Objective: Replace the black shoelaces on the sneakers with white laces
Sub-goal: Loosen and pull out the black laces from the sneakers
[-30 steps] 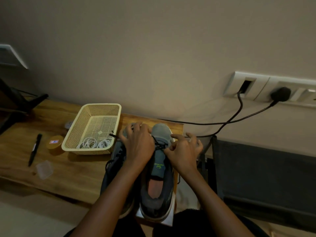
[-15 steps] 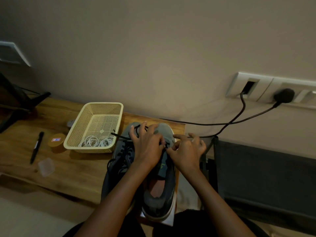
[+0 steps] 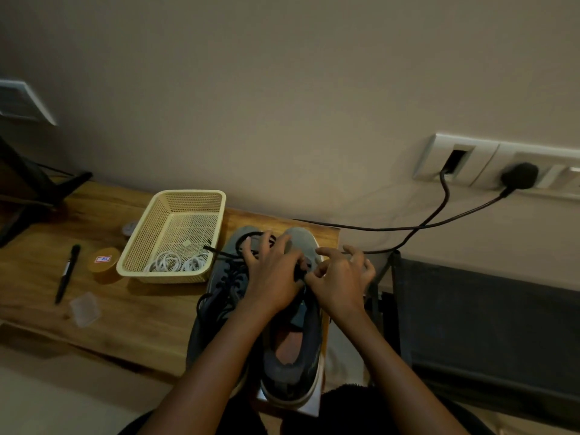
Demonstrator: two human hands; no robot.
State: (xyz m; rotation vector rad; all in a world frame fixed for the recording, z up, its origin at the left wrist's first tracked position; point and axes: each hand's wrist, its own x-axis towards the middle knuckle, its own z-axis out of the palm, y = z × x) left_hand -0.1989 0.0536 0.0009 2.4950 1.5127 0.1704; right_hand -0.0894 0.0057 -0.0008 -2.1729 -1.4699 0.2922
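Lace [image 3: 298, 273] between left hand [image 3: 273, 277], right hand [image 3: 340, 279]

Wooden table [image 3: 150, 321]: basket [image 3: 163, 277], pen [image 3: 67, 271], sneakers [image 3: 290, 381] (near right end).

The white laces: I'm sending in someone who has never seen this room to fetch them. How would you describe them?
On the wooden table against the wall, a cream mesh basket stands just left of the two sneakers. The white laces lie coiled at its near end. They are the only bright white loops in sight; the black laces are on the sneakers.
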